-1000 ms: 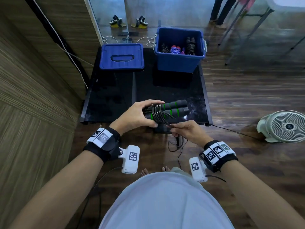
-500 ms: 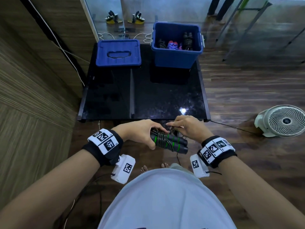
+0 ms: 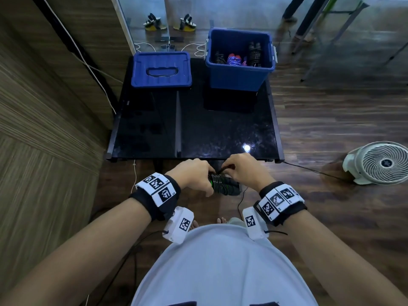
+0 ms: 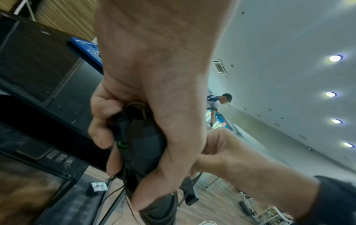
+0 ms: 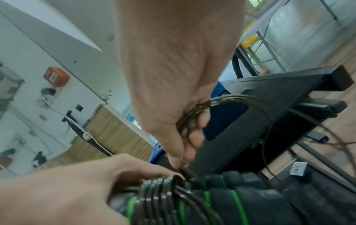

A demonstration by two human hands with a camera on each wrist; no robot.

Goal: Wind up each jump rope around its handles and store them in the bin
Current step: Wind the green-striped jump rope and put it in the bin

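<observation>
Two black foam jump-rope handles with green rings, held side by side just off the near edge of the glossy black table. Left hand curled round one end; right hand pinching thin black cord above the coils. Open blue plastic bin at the far right corner, wound ropes inside; blue lid beside it.
</observation>
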